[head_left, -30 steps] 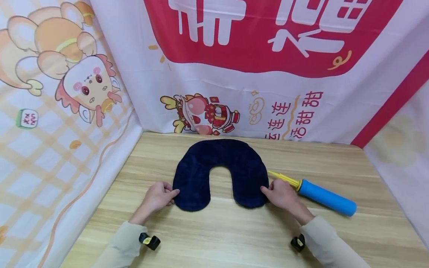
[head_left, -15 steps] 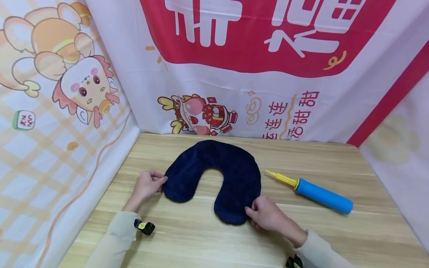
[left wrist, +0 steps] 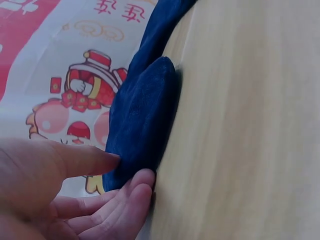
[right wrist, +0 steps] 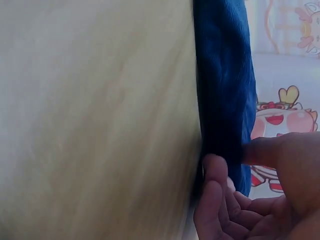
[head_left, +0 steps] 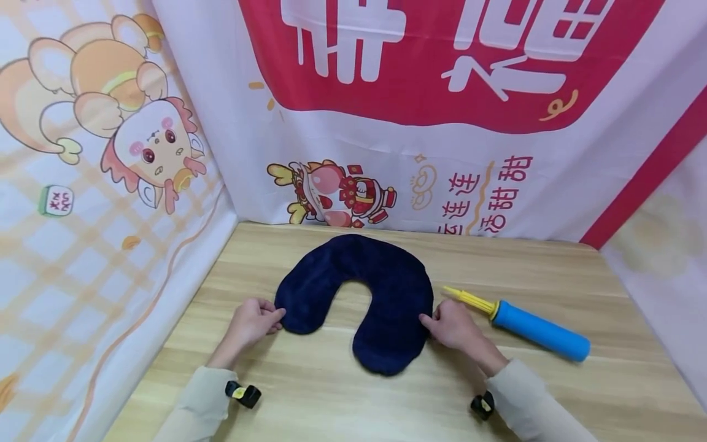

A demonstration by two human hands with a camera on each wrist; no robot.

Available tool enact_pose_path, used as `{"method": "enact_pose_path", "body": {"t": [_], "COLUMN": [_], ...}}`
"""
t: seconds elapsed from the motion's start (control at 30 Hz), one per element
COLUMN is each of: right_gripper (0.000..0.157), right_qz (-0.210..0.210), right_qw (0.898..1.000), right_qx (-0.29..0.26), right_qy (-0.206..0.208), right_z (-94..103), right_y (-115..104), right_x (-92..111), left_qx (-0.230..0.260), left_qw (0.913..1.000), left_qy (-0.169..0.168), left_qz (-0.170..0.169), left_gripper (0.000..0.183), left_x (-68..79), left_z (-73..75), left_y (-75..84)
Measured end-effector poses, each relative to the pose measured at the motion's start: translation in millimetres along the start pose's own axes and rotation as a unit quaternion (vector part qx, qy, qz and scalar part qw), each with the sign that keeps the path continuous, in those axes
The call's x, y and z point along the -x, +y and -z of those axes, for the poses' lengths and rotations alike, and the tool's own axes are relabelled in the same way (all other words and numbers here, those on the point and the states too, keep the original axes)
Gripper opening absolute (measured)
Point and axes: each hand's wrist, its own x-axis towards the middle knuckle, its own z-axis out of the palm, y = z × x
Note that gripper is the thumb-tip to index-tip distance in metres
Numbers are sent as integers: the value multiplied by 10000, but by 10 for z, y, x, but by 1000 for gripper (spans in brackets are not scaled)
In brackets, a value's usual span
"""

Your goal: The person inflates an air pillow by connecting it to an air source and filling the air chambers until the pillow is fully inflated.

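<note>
A dark blue U-shaped neck pillow point(head_left: 393, 307) lies flat on the wooden table, its opening toward me and its right end nearer than its left. At the outer edge of the left end, my left hand point(head_left: 253, 320) pinches the fabric. The left wrist view shows that thumb on top of the pillow point(left wrist: 145, 112) and the fingers along its lower edge. My right hand point(head_left: 455, 322) pinches the outer right edge. In the right wrist view, the thumb lies on the pillow's upper face point(right wrist: 225, 75) and the fingertips are at its underside, partly in shadow.
A hand pump point(head_left: 541, 330) with a blue barrel and yellow nozzle lies right of the pillow, just beyond my right hand. Printed cloth point(head_left: 232, 141) hangs behind and along both sides of the table point(head_left: 331, 405). Small black cameras are strapped to both wrists.
The pillow has turned, its right end coming toward me and its left end shifting slightly back. My right hand moved toward me with it, then back up along the right edge.
</note>
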Motion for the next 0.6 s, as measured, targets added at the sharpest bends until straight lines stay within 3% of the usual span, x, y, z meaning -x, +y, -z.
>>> {"method": "enact_pose_path", "body": {"t": [0.17,0.27,0.43,0.5,0.6], "right_gripper": [49,52,53,53,51], "right_qz": [288,650,1061,973,642], "right_qw": [9995,9976,9929,9934,9968], "right_qx": [-79,190,108,94,324], "right_qy": [-60,-111,-522,-605,-353], "right_z": [-155,-306,-431,-365,-139], "right_y": [-85,-181,-375,-404,-351], "right_x": [202,376,587,595,503], "left_qx": [24,114,555,332,-330], "left_qw": [10000,9999,9979,9984,9980], "left_qy": [65,71,-259,-297,-239], "left_qz": [59,56,-209,-361,-489], "left_gripper": [23,29,46,48,44], "left_x": [-279,-493,-830,-875,-742], "left_z": [34,49,20,12,-7], "left_y": [12,55,162,193,221]}}
